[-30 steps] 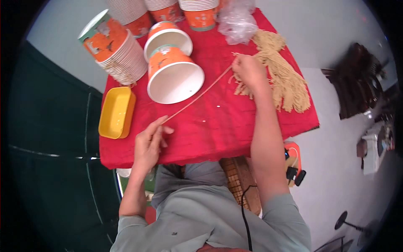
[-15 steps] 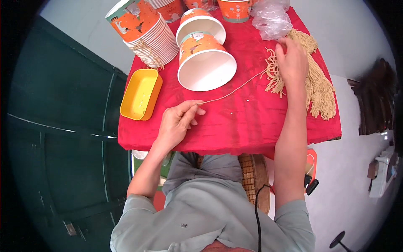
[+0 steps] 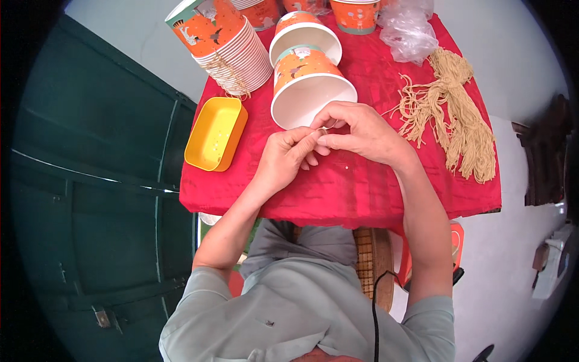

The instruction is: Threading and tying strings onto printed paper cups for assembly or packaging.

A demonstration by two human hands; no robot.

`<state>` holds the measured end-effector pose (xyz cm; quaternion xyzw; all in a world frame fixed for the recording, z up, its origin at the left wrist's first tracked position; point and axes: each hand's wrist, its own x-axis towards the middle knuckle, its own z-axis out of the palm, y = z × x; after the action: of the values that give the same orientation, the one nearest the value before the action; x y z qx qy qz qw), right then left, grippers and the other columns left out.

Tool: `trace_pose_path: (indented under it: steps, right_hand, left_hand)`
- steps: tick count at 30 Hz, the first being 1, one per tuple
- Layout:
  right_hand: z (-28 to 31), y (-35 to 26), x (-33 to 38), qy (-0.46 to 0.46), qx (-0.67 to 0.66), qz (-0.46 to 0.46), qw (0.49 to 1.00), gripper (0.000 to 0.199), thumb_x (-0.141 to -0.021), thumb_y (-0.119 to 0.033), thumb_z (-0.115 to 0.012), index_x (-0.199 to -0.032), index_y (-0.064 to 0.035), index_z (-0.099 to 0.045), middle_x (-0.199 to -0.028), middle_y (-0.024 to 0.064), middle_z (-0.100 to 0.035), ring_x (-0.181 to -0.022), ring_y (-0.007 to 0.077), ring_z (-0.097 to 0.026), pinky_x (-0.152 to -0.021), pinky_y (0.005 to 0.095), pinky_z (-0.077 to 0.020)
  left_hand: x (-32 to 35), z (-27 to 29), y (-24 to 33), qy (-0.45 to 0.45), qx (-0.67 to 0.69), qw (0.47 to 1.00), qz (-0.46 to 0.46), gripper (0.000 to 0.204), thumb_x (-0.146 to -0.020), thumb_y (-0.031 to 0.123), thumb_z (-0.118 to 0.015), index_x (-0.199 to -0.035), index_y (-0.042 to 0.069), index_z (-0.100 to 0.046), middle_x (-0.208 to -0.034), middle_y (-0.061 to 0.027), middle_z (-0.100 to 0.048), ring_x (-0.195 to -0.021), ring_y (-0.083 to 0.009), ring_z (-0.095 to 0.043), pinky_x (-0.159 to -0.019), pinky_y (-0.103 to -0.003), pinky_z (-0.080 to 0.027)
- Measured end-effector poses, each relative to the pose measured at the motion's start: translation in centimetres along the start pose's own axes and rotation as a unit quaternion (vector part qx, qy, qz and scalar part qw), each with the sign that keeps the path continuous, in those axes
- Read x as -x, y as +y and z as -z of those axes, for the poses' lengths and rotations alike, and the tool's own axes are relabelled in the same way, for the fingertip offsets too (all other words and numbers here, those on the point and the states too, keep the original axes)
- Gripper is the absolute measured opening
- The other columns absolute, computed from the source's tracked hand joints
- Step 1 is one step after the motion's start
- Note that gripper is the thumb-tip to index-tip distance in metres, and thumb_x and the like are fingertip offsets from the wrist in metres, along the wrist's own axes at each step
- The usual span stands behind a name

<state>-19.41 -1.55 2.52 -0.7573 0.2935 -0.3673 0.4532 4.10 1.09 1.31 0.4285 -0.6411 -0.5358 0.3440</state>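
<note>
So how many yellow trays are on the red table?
1: the yellow tray sits at the table's left edge, beside the stack of orange paper cups, left of the left hand. None seems hidden.

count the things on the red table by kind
paper cups lying loose: 2
stack of paper cups: 1
upright cups at the far edge, partly cut off: at least 2
yellow tray: 1
bundle of tan strings: 1
clear plastic bag: 1
total: at least 8
</note>
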Motion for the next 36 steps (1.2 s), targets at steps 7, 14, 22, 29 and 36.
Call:
trace_pose_path:
  steps: [7, 14, 22, 29, 36]
  right_hand:
    - [0.1, 0.2, -0.1, 0.048, 0.033, -0.019, 0.998, 0.013, -0.101, -0.011, -0.075, -0.109, -0.0007, -0.074, -0.090, 0.0062, -0.075, -0.084, 0.0136, -0.073, -0.076, 0.0310, -0.0587]
    - [-0.5, 0.8, -0.1, 0.044, 0.082, 0.002, 0.996, 0.014, -0.103, -0.013, -0.072, -0.106, 0.0003, -0.070, -0.088, 0.0088, -0.075, -0.080, 0.0129, -0.071, -0.074, 0.0318, -0.0578]
    - [-0.9, 1.5, -0.3, 0.013, -0.063, -0.042, 0.997, 0.012, -0.107, -0.014, -0.069, -0.105, -0.0015, -0.070, -0.092, 0.0017, -0.073, -0.085, 0.0082, -0.068, -0.077, 0.0276, -0.0560]
    - [-0.8, 1.5, -0.1, -0.016, -0.212, -0.112, 0.971, 0.015, -0.106, -0.013, -0.072, -0.111, 0.0013, -0.074, -0.094, 0.0021, -0.073, -0.086, 0.0089, -0.068, -0.079, 0.0272, -0.0561]
    - [-0.4, 1.2, -0.2, -0.034, -0.161, -0.094, 0.982, 0.016, -0.104, -0.015, -0.075, -0.107, 0.0008, -0.074, -0.093, 0.0015, -0.073, -0.086, 0.0089, -0.067, -0.081, 0.0272, -0.0550]
  left_hand:
    - [-1.0, 1.1, -0.6, -0.059, 0.078, 0.995, 0.025, 0.042, -0.120, 0.033, -0.049, -0.120, 0.000, -0.074, -0.099, -0.0084, -0.081, -0.074, -0.0103, -0.070, -0.064, -0.026, -0.058]
    - [-0.5, 0.5, -0.6, -0.014, 0.049, 0.998, 0.023, 0.034, -0.118, 0.030, -0.055, -0.113, 0.002, -0.072, -0.096, -0.0078, -0.079, -0.072, -0.0093, -0.069, -0.060, -0.024, -0.056]
    - [0.7, -0.2, -0.1, 0.083, 0.044, 0.995, -0.016, 0.026, -0.115, 0.025, -0.062, -0.104, 0.003, -0.071, -0.090, -0.0034, -0.076, -0.068, -0.0068, -0.066, -0.056, -0.022, -0.053]
    - [1.1, -0.6, -0.3, 0.102, 0.031, 0.992, -0.059, 0.029, -0.116, 0.027, -0.061, -0.101, 0.003, -0.071, -0.084, -0.0017, -0.074, -0.067, -0.0057, -0.065, -0.058, -0.021, -0.051]
    - [1.2, -0.5, -0.6, 0.097, 0.047, 0.993, -0.048, 0.036, -0.118, 0.029, -0.057, -0.098, 0.003, -0.070, -0.078, -0.0021, -0.072, -0.062, -0.0064, -0.064, -0.055, -0.022, -0.051]
